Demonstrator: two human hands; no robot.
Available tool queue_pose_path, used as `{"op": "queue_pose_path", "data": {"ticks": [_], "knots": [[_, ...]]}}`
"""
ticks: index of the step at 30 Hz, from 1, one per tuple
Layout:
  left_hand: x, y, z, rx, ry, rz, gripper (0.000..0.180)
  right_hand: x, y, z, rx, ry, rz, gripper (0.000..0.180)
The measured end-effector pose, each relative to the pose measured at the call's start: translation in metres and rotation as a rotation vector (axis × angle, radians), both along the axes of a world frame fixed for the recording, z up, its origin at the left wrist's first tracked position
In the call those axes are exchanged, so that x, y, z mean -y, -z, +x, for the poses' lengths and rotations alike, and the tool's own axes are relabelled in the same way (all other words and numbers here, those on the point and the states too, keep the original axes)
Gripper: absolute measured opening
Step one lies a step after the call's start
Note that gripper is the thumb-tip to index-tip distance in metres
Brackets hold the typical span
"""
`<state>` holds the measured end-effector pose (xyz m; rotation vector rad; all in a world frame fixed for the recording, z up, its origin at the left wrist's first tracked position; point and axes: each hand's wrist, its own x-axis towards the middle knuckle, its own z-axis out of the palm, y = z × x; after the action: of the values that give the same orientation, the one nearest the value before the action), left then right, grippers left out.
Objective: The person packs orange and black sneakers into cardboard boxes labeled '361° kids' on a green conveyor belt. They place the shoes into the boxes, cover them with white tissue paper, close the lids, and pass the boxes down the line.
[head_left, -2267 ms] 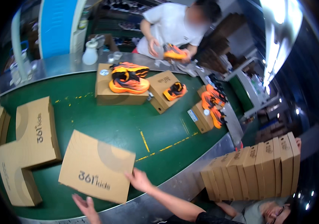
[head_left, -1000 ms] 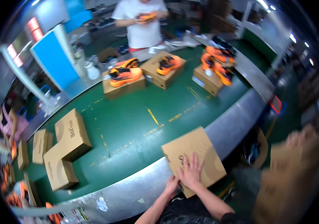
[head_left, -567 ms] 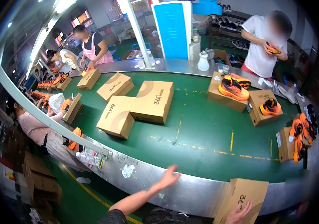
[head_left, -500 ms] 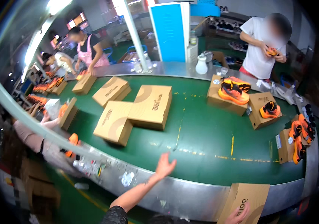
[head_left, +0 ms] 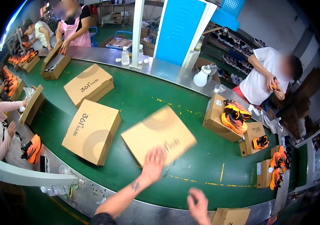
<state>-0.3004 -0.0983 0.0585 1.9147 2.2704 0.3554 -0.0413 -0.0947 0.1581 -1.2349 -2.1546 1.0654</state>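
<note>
My left hand [head_left: 154, 164] lies with fingers stretched out on the near edge of a brown cardboard shoe box [head_left: 160, 131], whose outline is smeared by motion. To the right, my right hand [head_left: 198, 205] is over the near edge of the green conveyor belt [head_left: 205, 165], fingers loosely bent and apart, holding nothing. Beside the moving box, a closed shoe box [head_left: 90, 131] rests on the belt, with another closed shoe box [head_left: 88, 84] behind it. Close to my right hand, a further shoe box [head_left: 231, 216] is cut off by the lower edge.
Orange-and-black sneakers [head_left: 235, 118] sit on boxes at the right. A metal ledge [head_left: 148, 210] borders the belt, and a white post [head_left: 36, 176] crosses the lower left. Co-workers stand along the belt: a person in a pink apron [head_left: 75, 32], another in a white shirt [head_left: 259, 80].
My left hand has reached the shoe box, which is now turned and apart from its neighbour. My right hand has left the box at the lower edge. The view has shifted.
</note>
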Motion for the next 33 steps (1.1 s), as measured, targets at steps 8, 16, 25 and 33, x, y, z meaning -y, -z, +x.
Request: {"op": "queue_pose_path", "data": {"ticks": [8,16,25,33], "knots": [[0.089,-0.016,-0.054,0.116,-0.148,0.129,0.088,-0.18,0.056,-0.058,0.605,-0.219,0.047,0.085],[0.098,0.101,0.079,1.146,-0.699,0.243,0.081,-0.066,0.088,0.043,-0.042,0.212,-0.897,0.076],[0.055,-0.133,0.079,2.198,-0.325,0.103,0.057,-0.112,-0.173,0.065,0.23,-0.114,-0.491,0.091],[0.109,-0.188,0.25,2.051,0.041,0.113,0.069,0.018,-0.125,0.286,-0.445,0.247,-0.263,0.067]]}}
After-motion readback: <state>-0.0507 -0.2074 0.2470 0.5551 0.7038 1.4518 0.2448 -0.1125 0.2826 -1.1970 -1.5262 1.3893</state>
